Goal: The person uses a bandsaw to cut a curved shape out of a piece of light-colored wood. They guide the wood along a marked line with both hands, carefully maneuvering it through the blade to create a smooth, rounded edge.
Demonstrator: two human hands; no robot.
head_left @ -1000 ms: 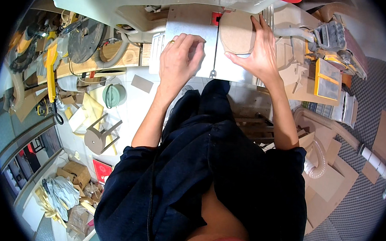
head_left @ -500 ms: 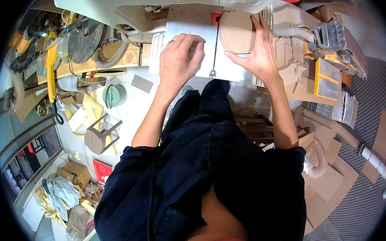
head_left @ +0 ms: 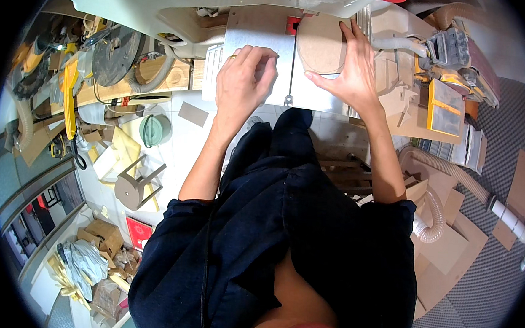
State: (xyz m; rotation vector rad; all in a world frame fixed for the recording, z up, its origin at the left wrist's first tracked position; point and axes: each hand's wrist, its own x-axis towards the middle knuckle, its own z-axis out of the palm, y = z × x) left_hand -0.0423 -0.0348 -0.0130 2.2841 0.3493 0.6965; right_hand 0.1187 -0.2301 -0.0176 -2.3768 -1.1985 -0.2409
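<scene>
My left hand (head_left: 247,79), a gold-coloured ring on one finger, rests curled on the silver metal machine table (head_left: 259,28); whatever may be under its fingers is hidden. My right hand (head_left: 353,74) holds a rounded tan board (head_left: 318,39) that lies flat on that table, thumb at its near edge and fingers along its right side. A narrow slot runs through the table left of the board, with a small red insert (head_left: 292,25) near the far end. A white machine body (head_left: 146,3) overhangs the table's far side.
Tools crowd a wooden bench (head_left: 166,76) at left. A belt sander (head_left: 449,49), a yellow-edged case (head_left: 443,108) and board offcuts lie at right. Below are a grey stool (head_left: 132,187), green bucket (head_left: 151,130), hose (head_left: 441,161), cardboard box (head_left: 101,236) and scattered sheets.
</scene>
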